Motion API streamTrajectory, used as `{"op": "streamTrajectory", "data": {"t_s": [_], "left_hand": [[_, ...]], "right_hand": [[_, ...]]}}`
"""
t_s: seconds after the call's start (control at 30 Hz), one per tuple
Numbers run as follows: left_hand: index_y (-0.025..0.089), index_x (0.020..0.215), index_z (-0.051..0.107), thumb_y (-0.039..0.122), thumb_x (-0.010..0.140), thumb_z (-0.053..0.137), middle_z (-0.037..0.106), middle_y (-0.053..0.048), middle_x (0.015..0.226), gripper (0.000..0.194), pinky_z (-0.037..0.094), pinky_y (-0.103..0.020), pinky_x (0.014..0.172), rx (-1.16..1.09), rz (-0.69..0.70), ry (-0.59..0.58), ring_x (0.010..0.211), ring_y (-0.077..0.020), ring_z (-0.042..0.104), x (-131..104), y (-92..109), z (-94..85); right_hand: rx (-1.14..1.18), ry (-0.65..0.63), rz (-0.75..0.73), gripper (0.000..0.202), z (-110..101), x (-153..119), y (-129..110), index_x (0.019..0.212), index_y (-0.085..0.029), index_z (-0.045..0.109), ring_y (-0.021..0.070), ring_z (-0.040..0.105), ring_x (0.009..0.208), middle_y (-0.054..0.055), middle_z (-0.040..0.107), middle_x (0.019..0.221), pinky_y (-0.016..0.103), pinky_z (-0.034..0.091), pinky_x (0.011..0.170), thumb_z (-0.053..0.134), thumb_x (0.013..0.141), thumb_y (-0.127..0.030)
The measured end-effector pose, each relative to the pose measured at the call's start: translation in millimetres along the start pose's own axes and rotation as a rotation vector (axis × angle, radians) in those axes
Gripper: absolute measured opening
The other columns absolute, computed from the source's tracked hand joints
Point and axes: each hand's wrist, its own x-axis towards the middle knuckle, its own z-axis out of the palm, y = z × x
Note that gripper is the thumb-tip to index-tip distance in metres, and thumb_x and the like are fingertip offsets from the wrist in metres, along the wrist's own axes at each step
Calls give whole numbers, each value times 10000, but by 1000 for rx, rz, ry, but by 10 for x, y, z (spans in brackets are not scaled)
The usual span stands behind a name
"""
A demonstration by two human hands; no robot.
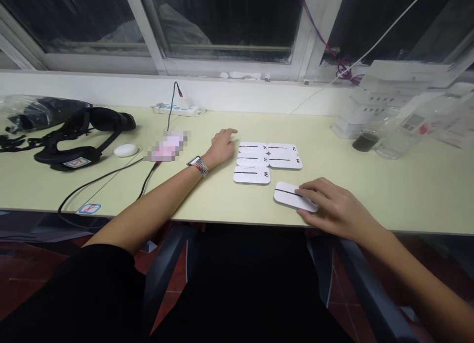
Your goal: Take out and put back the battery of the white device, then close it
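Note:
White rounded cards with black lines and marks lie in two columns on the pale yellow table [207, 199]. The left column has three, its nearest card [252, 175] lowest; the right column has two, among them a lower-right card [284, 161]. My left hand [221, 148] rests on the table just left of them, index finger stretched out, holding nothing. Nearer the front edge, my right hand [333, 204] grips the right end of another white card [287, 194], slightly tilted, with thumb below and fingers on top. Its right end is hidden by the fingers.
On the left are a black headset [83, 140], a white oval object [126, 150], a blurred pink item [168, 146] and black cables. A power strip [177, 109] lies by the wall. At right stand white boxes [344, 128], a cup of dark liquid [366, 141] and a clear bottle [414, 123].

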Motion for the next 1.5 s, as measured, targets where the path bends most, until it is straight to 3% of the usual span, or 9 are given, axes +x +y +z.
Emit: {"op": "streamTrajectory", "data": {"t_s": [0.1,0.2,0.3,0.37,0.43,0.5,0.63,0.87,1.5], "left_hand": [[268,1520,466,178,1043,343,512,-73,1619,501,346,-479,1309,-42,85,60,1532,-268,437,-76,229,-154],[260,1477,509,338,1098,432,575,-79,1552,394,391,-479,1276,-185,287,132,1477,-306,502,-277,570,-350],[295,1528,504,498,1099,535,589,-81,1555,475,489,-421,1189,-351,556,-58,1401,-304,597,-625,925,-477],[294,1612,429,566,1033,669,559,-118,1600,684,491,-470,1184,-337,734,-225,1430,-355,576,-885,1107,-476],[258,1631,406,507,970,776,562,-167,1583,797,498,-526,1155,-253,822,-270,1411,-394,579,-1112,1216,-415],[210,1651,368,359,1010,735,573,-204,1550,753,521,-548,1101,-159,795,-261,1346,-397,614,-1276,1254,-332],[171,1628,397,374,1040,705,692,-183,1324,695,552,-524,1028,-109,682,-270,1186,-367,673,-1418,1203,-259],[223,1595,433,345,989,740,700,-159,1331,690,550,-513,1047,-184,602,-256,1236,-365,665,-1464,1120,-289],[235,1585,458,331,921,792,680,-129,1405,749,535,-510,1091,-336,501,-277,1298,-351,630,-1485,1058,-193]], "right_hand": [[23,1,-83,376,2,-20,-82,1417,-312,621,308,742,938,116,768,1112,453,627,720,622,1043,-264],[99,31,-22,251,40,35,-127,1300,-280,669,260,735,806,87,784,991,399,584,659,531,1091,-267],[220,8,180,246,87,164,-114,1163,-265,702,220,724,739,63,794,938,352,550,640,471,1129,-344],[293,-36,313,280,119,263,-86,1084,-245,718,203,714,706,45,797,895,326,524,631,476,1126,-380],[319,-97,386,272,151,345,-58,1023,-228,729,198,712,697,34,800,869,314,504,639,515,1101,-377],[304,-148,402,245,173,395,-42,983,-225,732,204,718,724,30,802,874,312,492,654,546,1076,-355],[191,-114,310,239,124,388,-36,989,-208,728,208,687,758,56,749,897,333,501,678,567,1080,-361],[199,-139,-112,256,-87,235,-82,1292,-214,709,267,697,1166,140,705,1285,427,600,964,618,1053,-209],[-120,-287,-396,120,-187,430,-157,1110,-156,696,295,685,1038,137,751,1122,453,576,886,607,1035,-186]]}}
